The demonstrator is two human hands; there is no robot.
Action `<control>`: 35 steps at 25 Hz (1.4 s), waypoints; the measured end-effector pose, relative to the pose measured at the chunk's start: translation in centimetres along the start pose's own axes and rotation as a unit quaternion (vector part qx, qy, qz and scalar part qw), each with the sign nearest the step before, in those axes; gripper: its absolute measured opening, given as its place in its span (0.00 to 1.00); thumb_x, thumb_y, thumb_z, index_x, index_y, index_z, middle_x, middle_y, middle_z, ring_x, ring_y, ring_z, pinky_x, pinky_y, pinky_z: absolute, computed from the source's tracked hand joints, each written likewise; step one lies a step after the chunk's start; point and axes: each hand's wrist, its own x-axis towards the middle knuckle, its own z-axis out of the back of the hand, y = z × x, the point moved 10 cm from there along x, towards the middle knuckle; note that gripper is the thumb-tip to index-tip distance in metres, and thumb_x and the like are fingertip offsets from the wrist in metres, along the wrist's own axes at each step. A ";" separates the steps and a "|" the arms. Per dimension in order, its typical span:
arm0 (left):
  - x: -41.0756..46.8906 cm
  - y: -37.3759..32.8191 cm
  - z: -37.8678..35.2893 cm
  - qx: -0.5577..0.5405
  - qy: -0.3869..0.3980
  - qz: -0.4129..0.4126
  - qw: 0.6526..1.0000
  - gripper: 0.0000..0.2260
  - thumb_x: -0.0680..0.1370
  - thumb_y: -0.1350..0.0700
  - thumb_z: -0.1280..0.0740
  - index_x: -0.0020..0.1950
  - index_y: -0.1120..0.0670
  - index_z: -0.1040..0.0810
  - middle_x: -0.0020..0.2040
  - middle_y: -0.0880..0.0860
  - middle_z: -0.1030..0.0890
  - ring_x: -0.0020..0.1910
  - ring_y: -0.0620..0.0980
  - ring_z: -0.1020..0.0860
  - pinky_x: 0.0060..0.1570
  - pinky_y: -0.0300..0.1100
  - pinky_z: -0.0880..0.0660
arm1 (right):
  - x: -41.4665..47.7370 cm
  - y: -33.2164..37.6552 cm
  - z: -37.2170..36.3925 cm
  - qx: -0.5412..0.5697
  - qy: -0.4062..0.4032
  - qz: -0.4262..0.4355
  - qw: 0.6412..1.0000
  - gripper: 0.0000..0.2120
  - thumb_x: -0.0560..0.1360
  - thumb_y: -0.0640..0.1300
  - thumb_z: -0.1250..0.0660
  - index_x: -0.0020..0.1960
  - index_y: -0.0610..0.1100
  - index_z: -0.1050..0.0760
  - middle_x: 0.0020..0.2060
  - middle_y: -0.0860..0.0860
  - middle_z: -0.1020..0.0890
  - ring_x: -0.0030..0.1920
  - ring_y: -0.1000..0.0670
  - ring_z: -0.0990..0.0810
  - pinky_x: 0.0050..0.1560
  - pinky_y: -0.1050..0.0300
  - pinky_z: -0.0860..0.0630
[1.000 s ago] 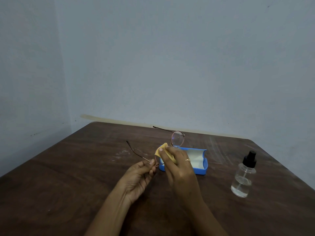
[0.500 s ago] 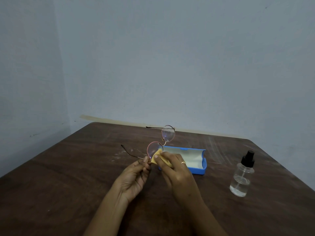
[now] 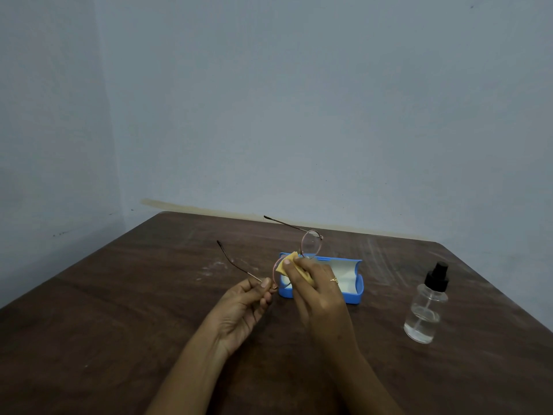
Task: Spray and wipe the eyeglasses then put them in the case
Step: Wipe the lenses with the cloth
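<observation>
The left hand (image 3: 245, 307) pinches the eyeglasses (image 3: 311, 246) at a hinge, the right hand (image 3: 317, 292) grips the cloth (image 3: 286, 266) (on a lens); hard pressing may bend them.

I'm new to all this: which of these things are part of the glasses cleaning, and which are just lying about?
In the job: eyeglasses, pinched by the left hand; yellow cloth, held by the right hand; open blue case; spray bottle.
Just there: wooden table; pale smudges on it; ring on the right hand.
</observation>
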 end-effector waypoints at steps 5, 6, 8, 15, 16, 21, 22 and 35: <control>0.0 0.0 0.1 -0.003 0.002 -0.002 1.000 0.05 0.74 0.66 0.38 0.38 0.61 0.26 0.28 0.52 0.19 0.23 0.41 0.24 0.22 0.28 0.27 | 0.1 0.7 -0.2 0.020 0.009 0.024 0.999 0.15 0.73 0.36 0.39 0.60 0.40 0.26 0.50 0.41 0.19 0.54 0.48 0.27 0.55 0.56 0.28; 0.0 -0.1 0.0 -0.013 0.003 -0.004 1.000 0.06 0.74 0.66 0.39 0.38 0.61 0.26 0.27 0.52 0.20 0.23 0.41 0.24 0.22 0.28 0.28 | 0.1 0.9 -0.3 0.023 0.015 0.030 0.999 0.15 0.74 0.36 0.39 0.60 0.40 0.26 0.51 0.42 0.19 0.54 0.48 0.27 0.54 0.57 0.28; 0.0 -0.1 -0.1 -0.038 0.003 -0.005 0.999 0.07 0.76 0.67 0.41 0.39 0.62 0.27 0.26 0.52 0.20 0.22 0.41 0.24 0.21 0.27 0.28 | 0.0 1.2 -0.6 0.025 0.031 0.037 0.999 0.15 0.74 0.37 0.39 0.60 0.41 0.25 0.52 0.42 0.20 0.53 0.48 0.26 0.52 0.58 0.28; 0.1 -0.6 0.1 -0.099 -0.003 -0.011 0.995 0.10 0.76 0.71 0.45 0.39 0.62 0.28 0.24 0.52 0.22 0.20 0.41 0.26 0.20 0.27 0.29 | -0.1 1.5 -1.1 0.015 0.057 0.038 0.998 0.15 0.73 0.41 0.40 0.59 0.42 0.24 0.51 0.45 0.19 0.53 0.51 0.27 0.49 0.62 0.27; 0.1 -0.6 0.2 -0.103 -0.005 -0.010 0.995 0.11 0.76 0.71 0.45 0.38 0.62 0.28 0.24 0.51 0.23 0.20 0.41 0.27 0.20 0.27 0.29 | -0.1 1.5 -1.0 0.015 0.058 0.037 0.998 0.15 0.73 0.41 0.40 0.59 0.42 0.24 0.51 0.45 0.19 0.53 0.51 0.27 0.49 0.62 0.27; 0.0 -0.4 0.1 -0.111 -0.005 -0.001 0.994 0.11 0.76 0.70 0.46 0.39 0.63 0.27 0.25 0.53 0.22 0.20 0.42 0.26 0.20 0.27 0.29 | -0.3 0.9 -1.0 0.010 0.060 0.021 0.998 0.15 0.73 0.41 0.40 0.58 0.42 0.24 0.50 0.45 0.19 0.53 0.51 0.27 0.49 0.61 0.26; 0.0 -0.4 0.0 -0.108 -0.003 0.000 0.994 0.10 0.76 0.70 0.46 0.39 0.63 0.27 0.25 0.54 0.22 0.20 0.42 0.26 0.20 0.27 0.29 | -0.2 0.6 -0.9 0.014 0.053 0.012 0.998 0.14 0.73 0.41 0.40 0.57 0.42 0.24 0.50 0.45 0.19 0.52 0.51 0.27 0.50 0.59 0.27; -0.6 0.5 0.0 -0.055 -0.008 0.048 0.997 0.08 0.76 0.67 0.41 0.40 0.62 0.24 0.26 0.54 0.20 0.23 0.43 0.21 0.23 0.31 0.24 | 0.0 -4.8 3.9 0.017 -0.085 -0.132 0.987 0.16 0.73 0.40 0.41 0.58 0.38 0.24 0.50 0.41 0.19 0.54 0.54 0.28 0.58 0.69 0.32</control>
